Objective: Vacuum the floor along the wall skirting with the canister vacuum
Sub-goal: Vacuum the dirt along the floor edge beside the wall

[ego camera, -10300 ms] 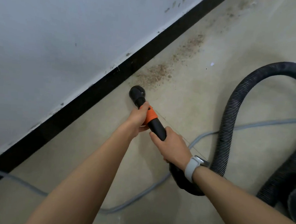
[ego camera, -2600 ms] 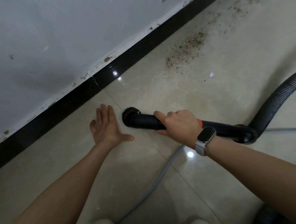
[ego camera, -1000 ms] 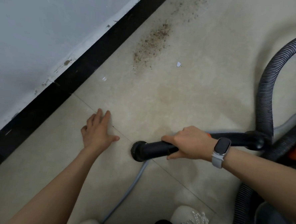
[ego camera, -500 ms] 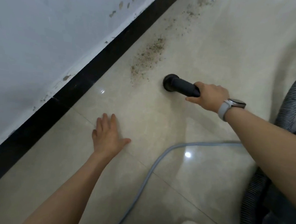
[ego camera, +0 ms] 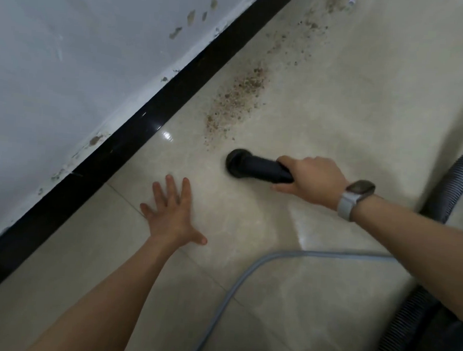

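Note:
My right hand (ego camera: 310, 180) grips the black vacuum nozzle (ego camera: 252, 167), whose round brush head rests on the beige tiles just below a patch of brown grit (ego camera: 236, 99). The grit trails up along the black skirting (ego camera: 147, 116) toward the far end of the wall. My left hand (ego camera: 172, 215) lies flat on the floor with fingers spread, left of the nozzle and a little short of the skirting. The ribbed black hose (ego camera: 452, 183) curves away at the right edge.
A grey power cord (ego camera: 245, 282) loops across the tiles below my right arm. The dark canister body and more hose (ego camera: 410, 330) fill the lower right corner. The white wall (ego camera: 69, 57) above the skirting is chipped in places.
The nozzle has swung from near my body out toward the grit patch and now sits just below it. My left hand has stayed flat on the floor.

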`<state>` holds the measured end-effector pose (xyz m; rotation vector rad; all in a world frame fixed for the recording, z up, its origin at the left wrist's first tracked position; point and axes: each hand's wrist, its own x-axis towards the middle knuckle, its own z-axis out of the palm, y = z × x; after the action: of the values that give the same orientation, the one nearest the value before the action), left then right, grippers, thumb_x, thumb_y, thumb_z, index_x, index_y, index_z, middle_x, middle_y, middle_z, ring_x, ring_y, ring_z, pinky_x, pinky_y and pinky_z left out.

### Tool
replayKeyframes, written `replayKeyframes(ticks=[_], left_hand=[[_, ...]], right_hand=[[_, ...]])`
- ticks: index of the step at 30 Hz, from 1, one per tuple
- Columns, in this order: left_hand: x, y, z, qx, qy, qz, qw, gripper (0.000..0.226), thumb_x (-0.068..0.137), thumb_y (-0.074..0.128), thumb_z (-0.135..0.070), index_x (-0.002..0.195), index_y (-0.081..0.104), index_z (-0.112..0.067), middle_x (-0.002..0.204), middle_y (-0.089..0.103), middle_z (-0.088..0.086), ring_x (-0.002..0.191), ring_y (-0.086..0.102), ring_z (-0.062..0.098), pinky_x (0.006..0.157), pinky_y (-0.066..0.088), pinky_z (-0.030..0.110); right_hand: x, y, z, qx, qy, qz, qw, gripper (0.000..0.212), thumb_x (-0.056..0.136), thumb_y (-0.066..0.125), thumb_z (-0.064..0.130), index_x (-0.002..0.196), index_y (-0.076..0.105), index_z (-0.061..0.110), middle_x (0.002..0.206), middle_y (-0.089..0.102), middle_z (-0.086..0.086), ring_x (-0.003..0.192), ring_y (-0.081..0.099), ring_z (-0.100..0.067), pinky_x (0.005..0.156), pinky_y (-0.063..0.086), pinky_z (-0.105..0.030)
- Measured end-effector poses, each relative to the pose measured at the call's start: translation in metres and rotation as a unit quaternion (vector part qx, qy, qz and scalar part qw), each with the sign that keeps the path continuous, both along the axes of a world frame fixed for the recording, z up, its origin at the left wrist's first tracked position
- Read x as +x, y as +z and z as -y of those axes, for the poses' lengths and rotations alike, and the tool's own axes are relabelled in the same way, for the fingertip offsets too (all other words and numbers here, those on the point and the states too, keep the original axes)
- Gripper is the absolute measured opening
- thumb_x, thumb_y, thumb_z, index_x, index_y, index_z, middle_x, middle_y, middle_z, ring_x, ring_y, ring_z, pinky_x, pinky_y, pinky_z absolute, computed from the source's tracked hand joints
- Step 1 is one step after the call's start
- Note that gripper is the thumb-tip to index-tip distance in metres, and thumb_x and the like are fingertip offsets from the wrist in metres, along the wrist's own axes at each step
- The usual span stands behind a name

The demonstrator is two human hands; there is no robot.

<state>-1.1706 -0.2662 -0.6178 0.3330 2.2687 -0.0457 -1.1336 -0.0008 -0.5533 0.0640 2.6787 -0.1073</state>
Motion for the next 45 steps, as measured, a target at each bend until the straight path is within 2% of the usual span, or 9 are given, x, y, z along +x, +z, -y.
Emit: replayKeyframes(ticks=[3, 10, 20, 23, 27, 32, 35, 42, 45], left_hand=[[0.004, 0.001, 0.002, -0.002, 0.032, 0.005, 0.999, 0.146, 0.060, 0.080, -0.057, 0.141, -0.035, -0.018, 0.146, -0.042, 0.014, 0.137, -0.032, 0.037, 0.113, -0.004, 0.059], [-0.001, 0.001, 0.000, -0.018, 0.039, 0.025, 0.999, 0.149, 0.059, 0.080, -0.058, 0.139, -0.037, -0.011, 0.144, -0.042, 0.021, 0.135, -0.033, 0.041, 0.111, -0.006, 0.059], [-0.005, 0.000, 0.002, -0.015, 0.027, 0.047, 0.998, 0.150, 0.060, 0.078, -0.059, 0.134, -0.042, -0.011, 0.138, -0.049, 0.020, 0.130, -0.040, 0.042, 0.109, -0.012, 0.063], [-0.004, 0.000, 0.003, -0.015, 0.024, 0.047, 0.998, 0.150, 0.060, 0.078, -0.061, 0.135, -0.041, -0.009, 0.139, -0.047, 0.022, 0.130, -0.039, 0.044, 0.108, -0.011, 0.063], [-0.005, 0.000, 0.002, -0.015, 0.016, 0.044, 0.999, 0.150, 0.060, 0.078, -0.059, 0.136, -0.040, -0.008, 0.139, -0.047, 0.023, 0.130, -0.038, 0.045, 0.108, -0.010, 0.064], [-0.007, 0.000, 0.000, -0.035, 0.006, 0.046, 0.998, 0.149, 0.061, 0.077, -0.061, 0.136, -0.040, -0.006, 0.138, -0.046, 0.026, 0.130, -0.037, 0.047, 0.108, -0.007, 0.064], [-0.009, -0.001, 0.000, -0.037, 0.002, 0.045, 0.998, 0.149, 0.061, 0.076, -0.062, 0.134, -0.041, -0.007, 0.138, -0.048, 0.025, 0.130, -0.038, 0.046, 0.108, -0.008, 0.064], [-0.006, -0.004, 0.004, -0.024, 0.002, 0.031, 0.999, 0.149, 0.060, 0.077, -0.061, 0.136, -0.040, -0.008, 0.139, -0.047, 0.024, 0.130, -0.038, 0.046, 0.108, -0.009, 0.063], [-0.006, -0.005, 0.004, -0.017, 0.003, 0.026, 1.000, 0.149, 0.060, 0.077, -0.061, 0.135, -0.040, -0.007, 0.138, -0.047, 0.024, 0.130, -0.038, 0.046, 0.107, -0.010, 0.064]], right_hand=[[0.001, 0.000, 0.022, 0.019, 0.072, 0.014, 0.997, 0.047, 0.092, 0.047, 0.054, 0.128, 0.042, 0.025, 0.102, 0.066, -0.007, 0.087, 0.062, -0.029, 0.061, 0.033, -0.029], [-0.041, -0.007, -0.008, 0.039, -0.091, -0.036, 0.994, 0.047, 0.090, 0.051, 0.055, 0.119, 0.050, 0.019, 0.086, 0.060, -0.007, 0.071, 0.054, -0.028, 0.055, 0.033, -0.029], [-0.033, -0.007, 0.050, 0.024, 0.120, -0.015, 0.992, 0.053, 0.094, 0.042, 0.055, 0.135, 0.035, 0.021, 0.099, 0.066, -0.009, 0.084, 0.063, -0.031, 0.060, 0.035, -0.030], [-0.056, -0.010, 0.021, 0.042, 0.049, -0.050, 0.997, 0.051, 0.093, 0.047, 0.052, 0.132, 0.041, 0.021, 0.100, 0.065, -0.013, 0.085, 0.062, -0.032, 0.060, 0.035, -0.031], [-0.071, -0.006, -0.019, 0.073, -0.080, -0.067, 0.992, 0.048, 0.091, 0.051, 0.051, 0.123, 0.048, 0.016, 0.083, 0.058, -0.012, 0.065, 0.051, -0.029, 0.055, 0.036, -0.032], [-0.048, -0.004, 0.033, 0.016, 0.086, -0.037, 0.995, 0.051, 0.093, 0.044, 0.054, 0.132, 0.038, 0.023, 0.100, 0.065, -0.010, 0.086, 0.063, -0.031, 0.061, 0.035, -0.030], [-0.052, -0.003, 0.059, 0.008, 0.147, -0.006, 0.989, 0.051, 0.094, 0.044, 0.055, 0.133, 0.036, 0.023, 0.101, 0.065, -0.007, 0.085, 0.063, -0.028, 0.061, 0.033, -0.029], [-0.099, -0.010, 0.000, 0.057, -0.066, -0.072, 0.994, 0.046, 0.092, 0.052, 0.051, 0.122, 0.049, 0.017, 0.090, 0.061, -0.012, 0.074, 0.057, -0.031, 0.057, 0.032, -0.030], [-0.092, -0.006, 0.010, 0.057, -0.042, -0.077, 0.995, 0.047, 0.093, 0.050, 0.050, 0.125, 0.046, 0.017, 0.088, 0.060, -0.011, 0.068, 0.052, -0.029, 0.054, 0.031, -0.029]])
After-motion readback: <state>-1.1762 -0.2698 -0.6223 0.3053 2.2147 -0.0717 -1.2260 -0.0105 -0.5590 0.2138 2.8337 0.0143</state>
